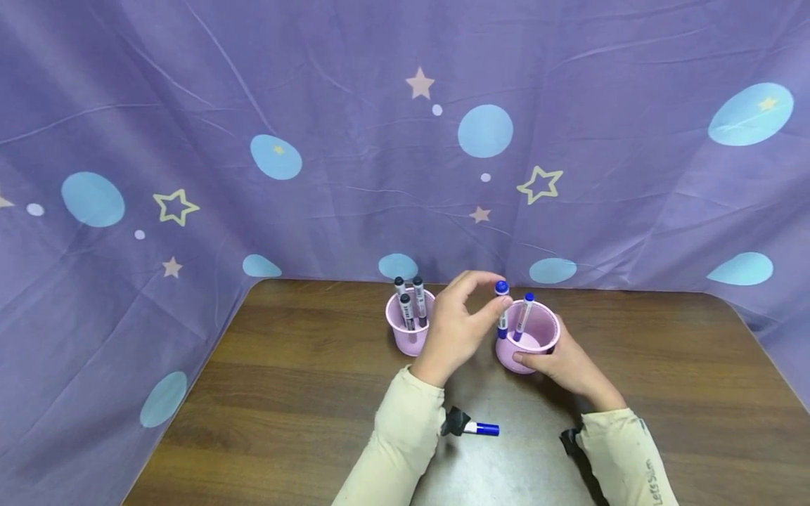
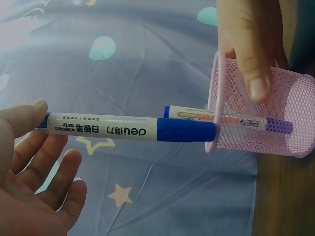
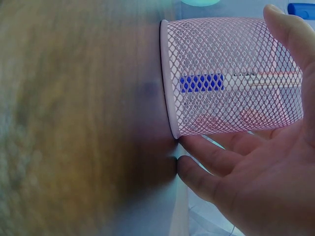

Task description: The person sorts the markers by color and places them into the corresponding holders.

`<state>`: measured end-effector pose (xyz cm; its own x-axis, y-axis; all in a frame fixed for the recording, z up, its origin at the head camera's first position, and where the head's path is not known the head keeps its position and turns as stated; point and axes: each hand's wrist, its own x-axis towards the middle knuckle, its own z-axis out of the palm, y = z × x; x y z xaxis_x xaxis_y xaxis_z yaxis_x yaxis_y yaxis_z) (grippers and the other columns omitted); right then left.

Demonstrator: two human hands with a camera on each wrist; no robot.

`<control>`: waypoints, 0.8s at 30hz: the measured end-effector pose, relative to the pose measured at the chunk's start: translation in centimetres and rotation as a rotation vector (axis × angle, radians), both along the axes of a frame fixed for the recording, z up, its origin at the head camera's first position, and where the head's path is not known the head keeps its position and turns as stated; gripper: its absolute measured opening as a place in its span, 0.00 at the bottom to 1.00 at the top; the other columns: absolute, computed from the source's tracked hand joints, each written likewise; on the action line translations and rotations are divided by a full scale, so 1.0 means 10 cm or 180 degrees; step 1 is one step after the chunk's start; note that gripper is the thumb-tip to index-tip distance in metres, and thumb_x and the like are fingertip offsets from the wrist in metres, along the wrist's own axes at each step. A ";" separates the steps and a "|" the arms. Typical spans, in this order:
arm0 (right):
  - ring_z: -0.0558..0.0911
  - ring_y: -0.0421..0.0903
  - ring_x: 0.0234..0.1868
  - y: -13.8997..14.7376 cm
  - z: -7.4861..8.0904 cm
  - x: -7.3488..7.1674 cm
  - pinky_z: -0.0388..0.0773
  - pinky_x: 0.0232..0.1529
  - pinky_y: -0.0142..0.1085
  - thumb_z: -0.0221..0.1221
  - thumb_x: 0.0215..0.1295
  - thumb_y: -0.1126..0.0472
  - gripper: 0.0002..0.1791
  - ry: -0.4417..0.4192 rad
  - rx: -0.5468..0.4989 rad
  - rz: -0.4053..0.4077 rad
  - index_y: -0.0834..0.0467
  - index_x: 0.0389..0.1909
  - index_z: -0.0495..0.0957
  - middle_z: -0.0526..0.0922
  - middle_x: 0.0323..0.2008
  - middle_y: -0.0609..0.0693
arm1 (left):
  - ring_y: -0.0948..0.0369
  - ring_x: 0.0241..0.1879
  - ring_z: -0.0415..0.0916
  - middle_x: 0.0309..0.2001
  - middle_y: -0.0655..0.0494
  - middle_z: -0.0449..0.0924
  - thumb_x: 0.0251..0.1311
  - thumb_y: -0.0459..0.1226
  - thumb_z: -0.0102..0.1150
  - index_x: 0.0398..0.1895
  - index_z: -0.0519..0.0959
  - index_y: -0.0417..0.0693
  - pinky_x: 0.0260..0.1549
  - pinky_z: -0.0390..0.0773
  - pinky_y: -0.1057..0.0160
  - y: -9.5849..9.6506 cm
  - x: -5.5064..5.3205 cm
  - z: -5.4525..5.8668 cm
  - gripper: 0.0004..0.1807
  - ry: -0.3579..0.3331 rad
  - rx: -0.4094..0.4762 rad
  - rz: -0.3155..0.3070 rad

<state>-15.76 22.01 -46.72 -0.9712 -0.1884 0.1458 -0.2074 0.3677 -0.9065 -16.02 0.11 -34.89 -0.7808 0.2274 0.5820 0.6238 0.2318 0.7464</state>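
My left hand [image 1: 457,327] pinches a blue whiteboard marker [image 1: 503,320] by its upper end, between thumb and fingertips. In the left wrist view the marker [image 2: 108,129] has a white label, and its other blue end is at the rim of a pink mesh pen cup [image 2: 290,142]. Another blue marker [image 1: 524,316] leans inside that cup. My right hand [image 1: 579,365] holds the cup [image 1: 515,362] from the right side, its thumb on the near wall. Up close in the right wrist view, the cup [image 3: 221,110] stands on the table, fingers curving around it.
A second pink mesh cup [image 1: 410,343] with several black markers [image 1: 419,299] stands left of my left hand. Near the left sleeve, a blue-capped marker [image 1: 486,429] lies on the wooden table [image 1: 304,393], partly behind a black wrist strap. A purple patterned cloth [image 1: 354,140] hangs behind.
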 end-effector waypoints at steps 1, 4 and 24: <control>0.73 0.63 0.58 0.00 0.00 0.00 0.68 0.60 0.57 0.76 0.52 0.63 0.51 0.0000 0.0002 0.0000 0.69 0.71 0.54 0.71 0.58 0.69 | 0.63 0.54 0.76 0.46 0.55 0.84 0.61 0.37 0.71 0.47 0.84 0.44 0.60 0.70 0.62 0.01 0.00 0.01 0.13 0.0019 0.0015 -0.0002; 0.74 0.62 0.58 0.00 0.00 0.00 0.68 0.60 0.56 0.76 0.52 0.63 0.51 0.0045 0.0007 0.0010 0.69 0.71 0.55 0.72 0.58 0.68 | 0.63 0.53 0.76 0.45 0.56 0.84 0.61 0.38 0.71 0.47 0.84 0.45 0.59 0.71 0.62 0.03 -0.01 0.03 0.13 0.0048 0.0023 -0.0009; 0.74 0.62 0.58 0.00 -0.01 -0.01 0.70 0.59 0.57 0.76 0.53 0.62 0.51 0.0010 0.0018 0.0010 0.69 0.71 0.54 0.71 0.59 0.68 | 0.61 0.50 0.77 0.43 0.61 0.84 0.62 0.38 0.70 0.50 0.84 0.49 0.54 0.72 0.65 0.23 -0.20 -0.36 0.14 -0.0509 -0.0663 0.0244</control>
<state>-15.89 22.05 -46.87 -0.9701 -0.1924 0.1478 -0.2115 0.3723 -0.9037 -18.03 2.37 -38.46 -0.8785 0.2661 0.3968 0.4767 0.4327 0.7652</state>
